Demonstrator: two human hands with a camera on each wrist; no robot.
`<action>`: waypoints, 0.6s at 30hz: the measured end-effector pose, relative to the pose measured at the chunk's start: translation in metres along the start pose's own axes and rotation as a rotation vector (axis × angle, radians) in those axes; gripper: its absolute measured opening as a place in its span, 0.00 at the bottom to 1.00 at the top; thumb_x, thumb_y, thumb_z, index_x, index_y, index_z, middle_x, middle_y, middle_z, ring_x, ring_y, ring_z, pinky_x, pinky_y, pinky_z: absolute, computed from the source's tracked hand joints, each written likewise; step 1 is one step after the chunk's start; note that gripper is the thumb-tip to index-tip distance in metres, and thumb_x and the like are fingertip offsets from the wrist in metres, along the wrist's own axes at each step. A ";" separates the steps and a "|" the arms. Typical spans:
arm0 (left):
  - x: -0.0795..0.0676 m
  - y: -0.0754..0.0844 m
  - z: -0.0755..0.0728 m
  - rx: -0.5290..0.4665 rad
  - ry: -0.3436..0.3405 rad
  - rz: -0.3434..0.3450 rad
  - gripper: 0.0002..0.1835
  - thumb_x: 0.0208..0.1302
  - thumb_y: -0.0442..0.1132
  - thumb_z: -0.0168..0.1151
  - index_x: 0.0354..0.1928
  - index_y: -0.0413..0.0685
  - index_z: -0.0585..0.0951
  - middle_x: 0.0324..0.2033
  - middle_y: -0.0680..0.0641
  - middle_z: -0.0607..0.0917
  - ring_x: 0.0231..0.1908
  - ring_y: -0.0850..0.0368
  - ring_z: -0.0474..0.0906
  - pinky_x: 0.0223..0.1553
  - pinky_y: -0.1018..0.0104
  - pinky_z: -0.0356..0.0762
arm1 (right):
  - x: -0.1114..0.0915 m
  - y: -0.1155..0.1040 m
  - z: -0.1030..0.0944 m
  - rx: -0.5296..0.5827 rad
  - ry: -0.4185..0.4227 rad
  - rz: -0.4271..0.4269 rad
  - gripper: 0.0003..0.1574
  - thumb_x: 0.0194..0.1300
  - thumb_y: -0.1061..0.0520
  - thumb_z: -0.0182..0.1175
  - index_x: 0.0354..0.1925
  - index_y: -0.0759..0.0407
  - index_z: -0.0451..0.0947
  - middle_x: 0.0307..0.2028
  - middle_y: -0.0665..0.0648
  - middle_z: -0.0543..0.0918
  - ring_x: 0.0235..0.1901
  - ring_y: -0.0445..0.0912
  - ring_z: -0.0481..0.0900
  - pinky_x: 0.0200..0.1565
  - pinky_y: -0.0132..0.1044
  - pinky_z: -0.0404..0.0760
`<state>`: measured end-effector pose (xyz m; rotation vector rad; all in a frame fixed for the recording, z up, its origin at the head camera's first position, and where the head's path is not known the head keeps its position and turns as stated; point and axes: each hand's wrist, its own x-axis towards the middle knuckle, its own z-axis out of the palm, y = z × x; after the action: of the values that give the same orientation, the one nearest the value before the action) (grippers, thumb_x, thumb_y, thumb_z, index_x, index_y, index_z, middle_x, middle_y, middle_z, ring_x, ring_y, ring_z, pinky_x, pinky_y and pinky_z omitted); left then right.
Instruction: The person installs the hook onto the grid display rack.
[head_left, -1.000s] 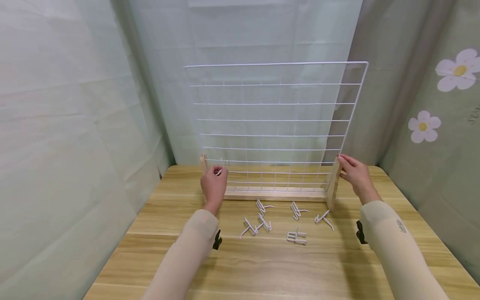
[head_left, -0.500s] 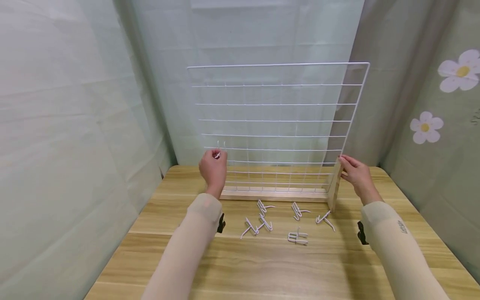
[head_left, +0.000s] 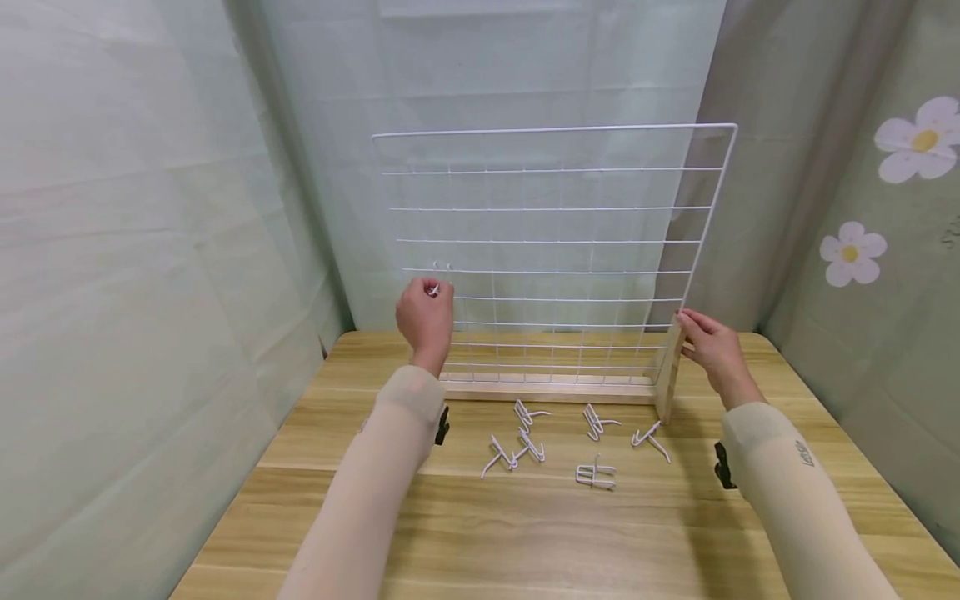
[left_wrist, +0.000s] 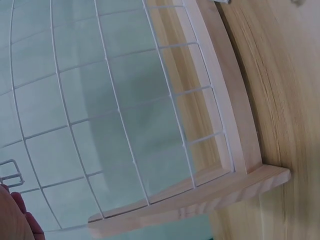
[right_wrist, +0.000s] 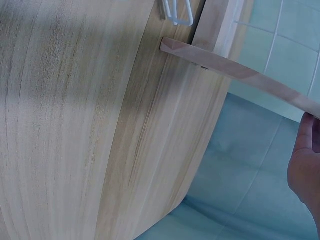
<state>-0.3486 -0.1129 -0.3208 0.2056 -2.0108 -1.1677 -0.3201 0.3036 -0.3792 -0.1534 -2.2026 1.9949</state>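
A white wire grid panel (head_left: 555, 242) stands upright in a wooden base (head_left: 547, 388). My left hand (head_left: 425, 317) is in front of the grid's left side and pinches a white wire hook (left_wrist: 12, 173). The hook's two bent tips rise above the fingers, close to a horizontal wire; the rest is hidden by the hand. On the other side, my right hand (head_left: 711, 350) pinches the top of the wooden end piece (head_left: 669, 375), where the grid's right edge enters it. In the right wrist view that thumb lies along the end piece (right_wrist: 225, 66).
Several more white hooks lie on the wooden table before the base, among them one at the front (head_left: 596, 473) and one near the right end piece (head_left: 651, 439). Pale fabric curtains (head_left: 172, 208) enclose the table's back and sides.
My left hand has risen along the grid with the hook, from near the base's level to a higher horizontal wire. The right hand stays at the end piece.
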 end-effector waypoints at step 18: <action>-0.004 -0.006 0.001 0.050 -0.066 -0.021 0.08 0.66 0.39 0.62 0.33 0.41 0.81 0.31 0.43 0.85 0.34 0.47 0.80 0.39 0.52 0.76 | -0.002 0.002 0.001 -0.033 0.007 0.004 0.42 0.72 0.39 0.54 0.72 0.65 0.62 0.57 0.52 0.74 0.59 0.47 0.70 0.62 0.50 0.67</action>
<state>-0.3480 -0.1138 -0.3273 0.2157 -2.1015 -1.1518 -0.3187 0.3030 -0.3811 -0.1685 -2.2335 1.9586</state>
